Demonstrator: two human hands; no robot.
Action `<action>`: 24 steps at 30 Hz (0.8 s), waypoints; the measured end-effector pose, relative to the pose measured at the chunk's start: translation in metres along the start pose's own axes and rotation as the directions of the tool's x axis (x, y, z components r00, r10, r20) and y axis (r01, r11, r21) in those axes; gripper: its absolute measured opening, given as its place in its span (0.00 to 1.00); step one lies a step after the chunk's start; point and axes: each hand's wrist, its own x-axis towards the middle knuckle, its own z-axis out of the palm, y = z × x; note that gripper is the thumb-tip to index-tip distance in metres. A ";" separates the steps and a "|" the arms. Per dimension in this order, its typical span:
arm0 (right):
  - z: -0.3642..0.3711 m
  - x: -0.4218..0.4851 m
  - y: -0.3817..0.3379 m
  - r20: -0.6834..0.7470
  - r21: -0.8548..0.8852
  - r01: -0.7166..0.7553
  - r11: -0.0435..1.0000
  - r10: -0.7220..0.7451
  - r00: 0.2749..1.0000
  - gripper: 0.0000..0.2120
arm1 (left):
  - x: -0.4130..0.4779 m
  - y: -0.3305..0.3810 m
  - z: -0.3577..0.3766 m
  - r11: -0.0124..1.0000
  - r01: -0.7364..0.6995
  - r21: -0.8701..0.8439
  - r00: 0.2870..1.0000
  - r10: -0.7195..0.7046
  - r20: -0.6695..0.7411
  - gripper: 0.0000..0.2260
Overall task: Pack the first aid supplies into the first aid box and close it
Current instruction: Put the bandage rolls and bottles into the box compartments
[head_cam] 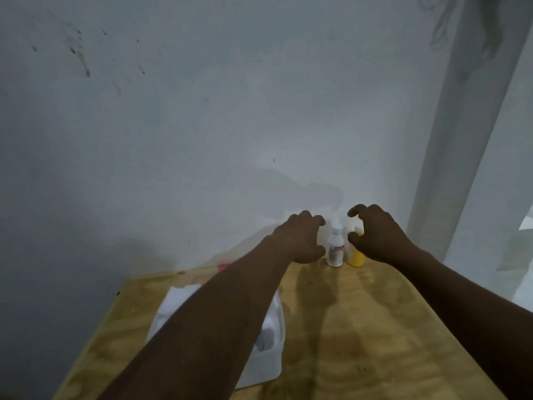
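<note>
A white first aid box (271,359) stands open on the wooden table (360,327), mostly hidden under my left forearm. At the table's far edge by the wall stand a white bottle (335,251) with a red-printed label and a yellow bottle (356,256), both upright. My left hand (300,238) hovers just left of the white bottle with curled fingers apart, holding nothing. My right hand (375,235) hovers just right of and partly over the yellow bottle, its fingers curled and apart, empty.
A pale wall (202,140) rises right behind the table. A small red object (224,267) lies at the table's far edge, left of my left arm. A light curtain (461,140) hangs at the right.
</note>
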 end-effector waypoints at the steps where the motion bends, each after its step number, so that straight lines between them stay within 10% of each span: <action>1: 0.002 0.003 0.005 -0.002 -0.009 -0.006 1.000 0.006 1.000 0.24 | 0.009 0.003 0.005 1.000 -0.017 0.011 1.000 0.017 -0.003 0.31; 24: 0.032 0.012 0.049 0.005 0.050 0.011 0.999 -0.011 1.000 0.11 | 0.058 0.015 0.046 0.996 -0.093 0.017 0.982 0.094 -0.162 0.08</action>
